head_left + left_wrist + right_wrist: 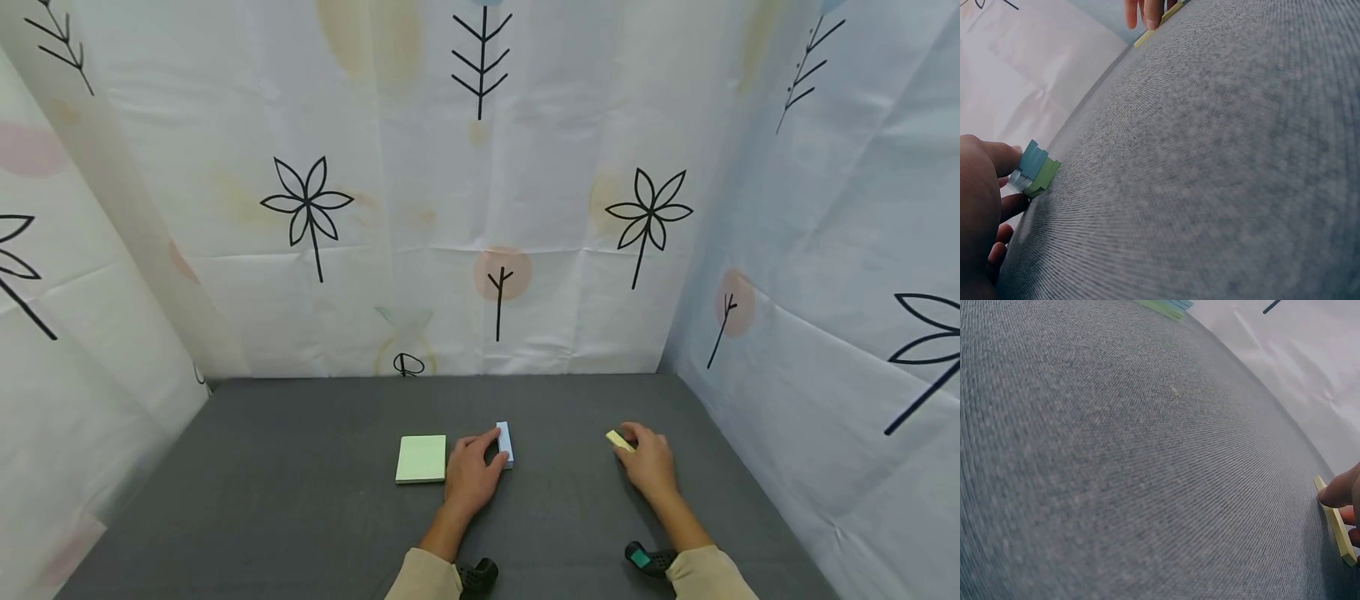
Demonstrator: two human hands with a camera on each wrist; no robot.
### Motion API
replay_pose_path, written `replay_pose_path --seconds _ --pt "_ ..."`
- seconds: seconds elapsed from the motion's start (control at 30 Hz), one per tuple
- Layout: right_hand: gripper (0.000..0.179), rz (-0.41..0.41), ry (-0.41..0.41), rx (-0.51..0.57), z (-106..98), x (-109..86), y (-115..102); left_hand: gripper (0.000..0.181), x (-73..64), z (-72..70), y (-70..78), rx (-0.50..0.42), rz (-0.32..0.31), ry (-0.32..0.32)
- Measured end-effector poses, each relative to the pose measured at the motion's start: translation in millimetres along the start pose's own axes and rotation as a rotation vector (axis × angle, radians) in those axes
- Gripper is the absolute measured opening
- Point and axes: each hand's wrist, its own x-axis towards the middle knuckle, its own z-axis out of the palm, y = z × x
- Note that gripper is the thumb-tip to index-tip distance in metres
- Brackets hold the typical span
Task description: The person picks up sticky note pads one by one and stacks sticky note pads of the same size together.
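My left hand [472, 473] is near the middle of the grey table, thumb and fingers holding a narrow blue sticky-note pad [506, 446]. In the left wrist view, the blue pad [1033, 161] sits with a narrow green pad [1044, 179] in a small stack between thumb and fingers. Farther right, my right hand [649, 463] pinches a narrow yellow sticky-note pad [619, 441]. The right wrist view has this yellow pad [1337, 526] at or close to the table surface, partly hidden by the fingers. A square light-green sticky-note pad [421, 459] lies just left of my left hand.
The dark grey tabletop [300, 500] spreads around both hands. White cloth walls with printed plants [480, 317] stand behind it and at both sides. Dark wrist devices [478, 577] sit by the beige sleeves [426, 575].
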Motion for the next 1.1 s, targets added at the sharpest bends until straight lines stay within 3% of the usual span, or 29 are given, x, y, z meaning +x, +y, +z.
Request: replay_pose_path --seconds 0.5,0.77,1.1 --pt "0.041 -0.001 -0.033 0.035 10.9 7.1 -12.6 0.041 0.6 2.8 -2.2 0.008 0.005 0.002" --pt "0.042 -0.042 -0.046 0.078 23.6 11.0 -26.9 0.040 0.3 3.0 -3.0 0.010 0.006 0.005" --pt "0.043 -0.091 -0.140 0.099 39.3 17.1 -49.8 0.041 0.4 2.4 -2.9 0.010 0.005 -0.002"
